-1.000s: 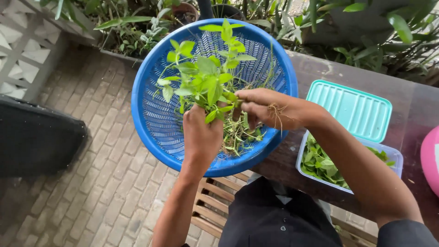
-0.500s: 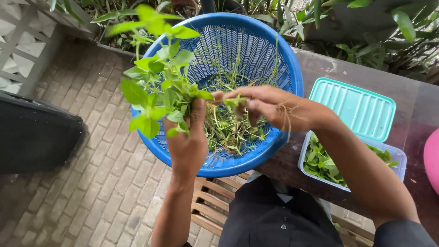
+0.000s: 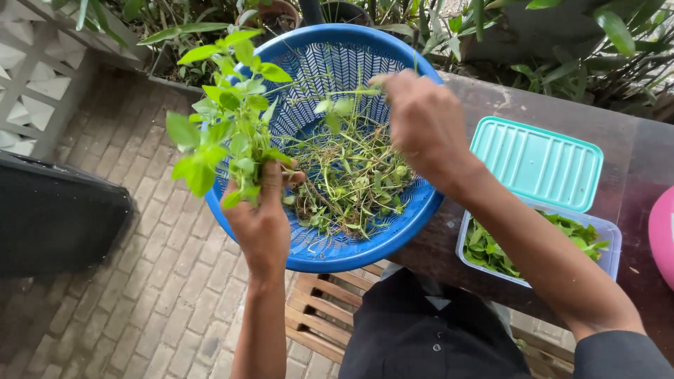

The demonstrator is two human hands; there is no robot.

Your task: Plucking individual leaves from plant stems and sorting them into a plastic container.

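Far left: dark case (image 3: 56, 217) on brick paving. Left hand (image 3: 261, 221) closed around the stems of a leafy green sprig bunch (image 3: 228, 133), held upright over the left rim of the blue perforated basket (image 3: 323, 256). Basket rests on the dark table (image 3: 562, 112) edge, holding loose stems and trimmings (image 3: 351, 182). Right hand (image 3: 421, 123) above the basket's right side, fingers pinched on a thin stem (image 3: 344, 91) running towards the bunch. Right of it: teal lid (image 3: 537, 165), just beside a clear tub of picked leaves (image 3: 491, 253). Pink object (image 3: 661, 235) at far right edge
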